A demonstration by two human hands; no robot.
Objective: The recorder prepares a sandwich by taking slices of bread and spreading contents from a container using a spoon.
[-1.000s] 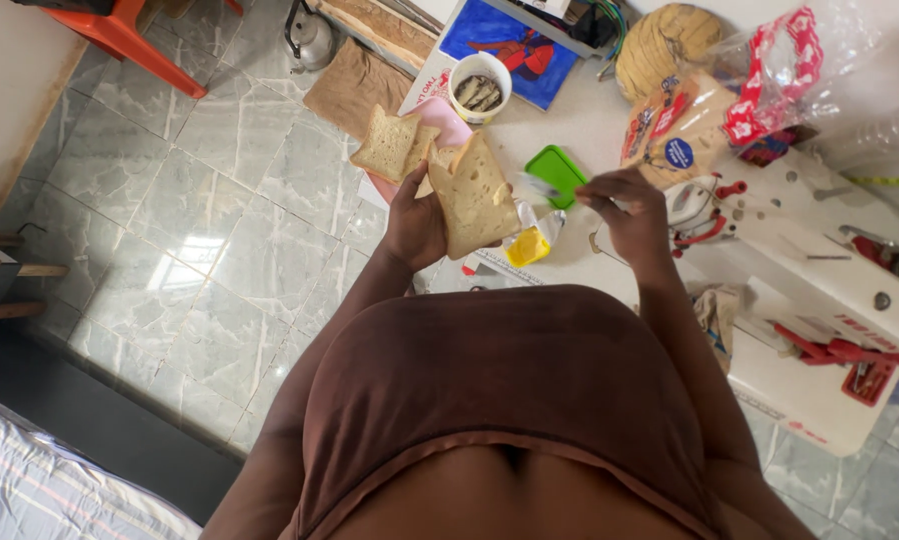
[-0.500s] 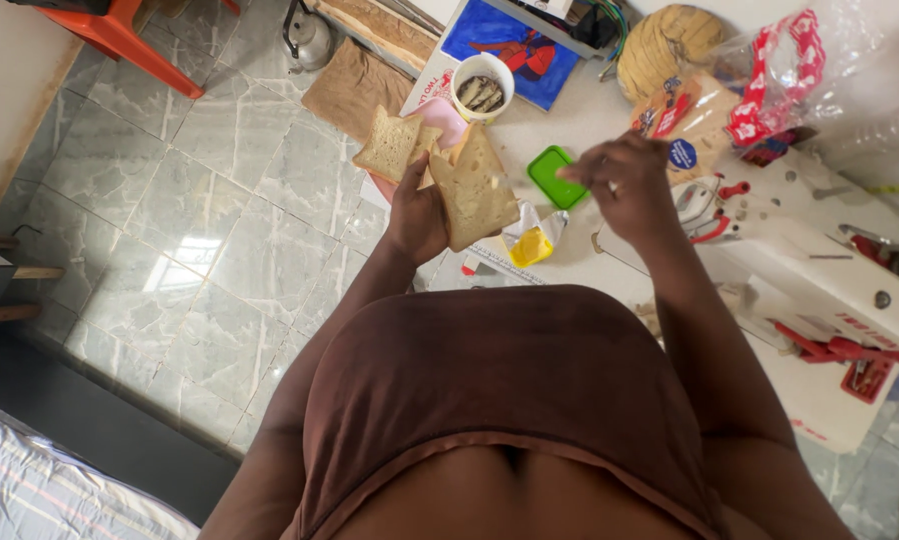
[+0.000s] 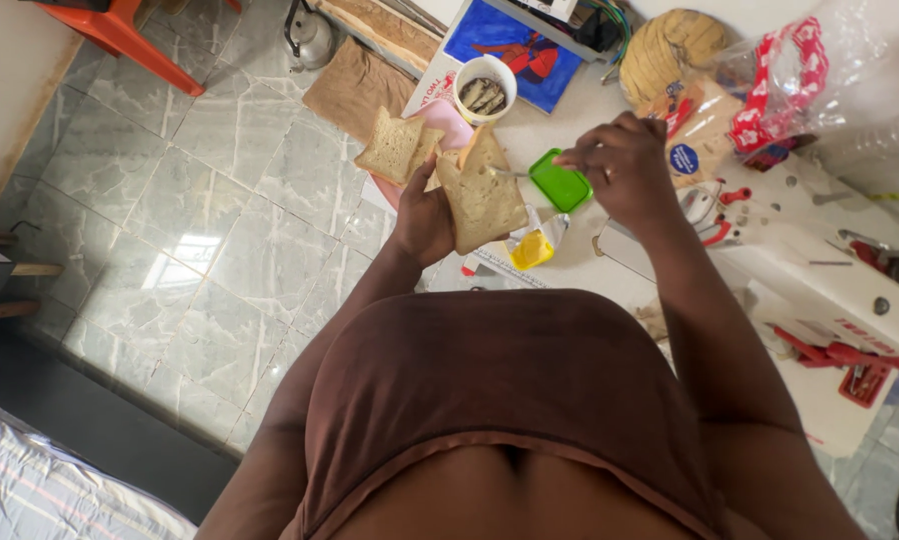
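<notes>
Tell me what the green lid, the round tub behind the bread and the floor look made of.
Green lid: likely plastic, smooth, evenly coloured, moulded rounded corners. Round tub: probably white plastic, thin even rim; could be coated card. Floor: polished stone or marble-look tile, grey-green veining, grout lines, a glossy window reflection.

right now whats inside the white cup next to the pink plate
The white cup holds several small silvery-brown fish-like pieces lying across each other. What lies beneath them, and how deep the cup is filled, cannot be seen.
</notes>
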